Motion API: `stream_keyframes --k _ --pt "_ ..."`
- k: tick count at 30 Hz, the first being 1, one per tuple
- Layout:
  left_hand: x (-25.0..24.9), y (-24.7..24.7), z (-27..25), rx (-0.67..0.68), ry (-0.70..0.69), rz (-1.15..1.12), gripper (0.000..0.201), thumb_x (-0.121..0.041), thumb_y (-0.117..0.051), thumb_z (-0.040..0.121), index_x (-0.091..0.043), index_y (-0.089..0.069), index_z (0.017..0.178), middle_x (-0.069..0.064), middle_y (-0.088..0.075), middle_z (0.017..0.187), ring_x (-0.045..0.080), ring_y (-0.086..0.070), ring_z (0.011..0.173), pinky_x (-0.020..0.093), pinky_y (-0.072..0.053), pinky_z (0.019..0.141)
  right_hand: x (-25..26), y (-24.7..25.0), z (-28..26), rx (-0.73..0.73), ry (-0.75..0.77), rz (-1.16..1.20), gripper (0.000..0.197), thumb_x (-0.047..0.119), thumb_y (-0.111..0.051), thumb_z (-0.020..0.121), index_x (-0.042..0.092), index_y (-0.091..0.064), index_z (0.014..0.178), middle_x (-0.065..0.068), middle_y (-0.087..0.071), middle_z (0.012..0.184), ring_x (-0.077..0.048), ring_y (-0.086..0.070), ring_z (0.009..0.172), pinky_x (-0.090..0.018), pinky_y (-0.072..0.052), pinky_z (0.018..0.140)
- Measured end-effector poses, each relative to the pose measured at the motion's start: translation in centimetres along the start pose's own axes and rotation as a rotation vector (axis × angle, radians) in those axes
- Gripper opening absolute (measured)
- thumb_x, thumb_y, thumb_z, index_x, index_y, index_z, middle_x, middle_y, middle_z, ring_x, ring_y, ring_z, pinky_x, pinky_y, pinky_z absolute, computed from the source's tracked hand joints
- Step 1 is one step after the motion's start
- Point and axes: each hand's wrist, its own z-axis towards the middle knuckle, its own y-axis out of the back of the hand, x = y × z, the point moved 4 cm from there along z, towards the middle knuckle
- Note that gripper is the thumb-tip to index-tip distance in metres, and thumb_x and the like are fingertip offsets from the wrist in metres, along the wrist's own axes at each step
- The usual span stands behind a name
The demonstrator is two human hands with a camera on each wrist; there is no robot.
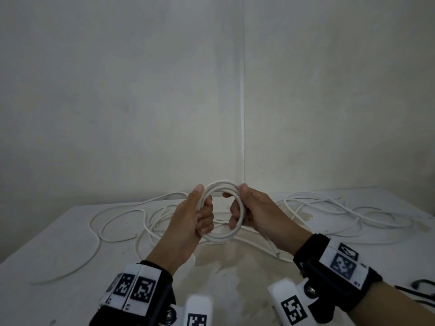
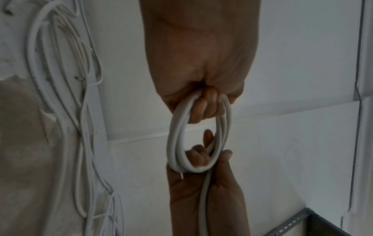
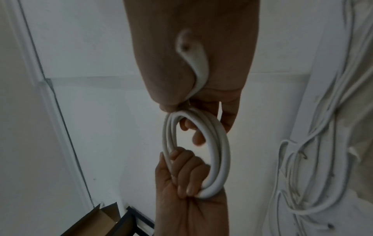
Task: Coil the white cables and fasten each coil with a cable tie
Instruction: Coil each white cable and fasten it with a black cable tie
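A small coil of white cable (image 1: 220, 237) is held up above the table between both hands. My left hand (image 1: 200, 212) grips its left side, fingers curled through the ring and thumb on top. My right hand (image 1: 237, 208) grips its right side the same way, and the cable's free end (image 1: 274, 249) runs out under the right palm. The left wrist view shows the cable coil (image 2: 174, 135) stretched between the two hands; the right wrist view shows the same cable coil (image 3: 222, 153), with the cable's free end (image 3: 198, 63) lying along my palm.
Several loose white cables (image 1: 329, 208) lie tangled across the white table (image 1: 58, 302), behind and beside my hands. Dark cable ties (image 1: 421, 287) lie at the table's right front edge. A wall corner (image 1: 243, 114) rises behind. A cardboard box (image 3: 96, 223) sits below the table.
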Motion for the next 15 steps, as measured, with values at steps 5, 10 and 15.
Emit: stream_keyframes --k 5,10,15 --pt "0.4 0.3 -0.1 0.100 0.050 0.018 0.040 -0.031 -0.031 0.097 -0.007 -0.051 0.071 -0.002 -0.038 0.047 0.012 -0.044 0.044 0.025 -0.042 0.055 0.4 0.6 0.5 -0.076 0.059 -0.133 0.032 0.025 -0.033 0.098 0.004 -0.055 0.090 0.007 -0.040 0.054 -0.005 -0.038 0.044 -0.027 -0.041 0.060" --pt "-0.1 0.5 0.0 0.173 0.176 0.162 0.042 -0.021 -0.028 0.096 -0.002 -0.057 0.071 0.007 -0.047 0.055 0.019 -0.051 0.049 0.028 -0.048 0.058 0.9 0.3 0.3 0.034 0.101 -0.390 0.028 0.027 -0.036 0.097 0.018 -0.050 0.075 0.005 -0.038 0.060 -0.004 -0.036 0.048 -0.025 -0.037 0.055" --pt "-0.1 -0.7 -0.3 0.105 0.218 0.258 0.053 -0.048 -0.036 0.093 -0.012 -0.047 0.056 -0.005 -0.027 0.043 0.008 -0.024 0.035 0.020 -0.029 0.040 1.5 -0.5 0.5 0.088 0.143 -0.579 0.029 0.026 -0.037 0.097 0.022 -0.044 0.069 0.007 -0.039 0.059 -0.007 -0.035 0.052 -0.032 -0.035 0.058"
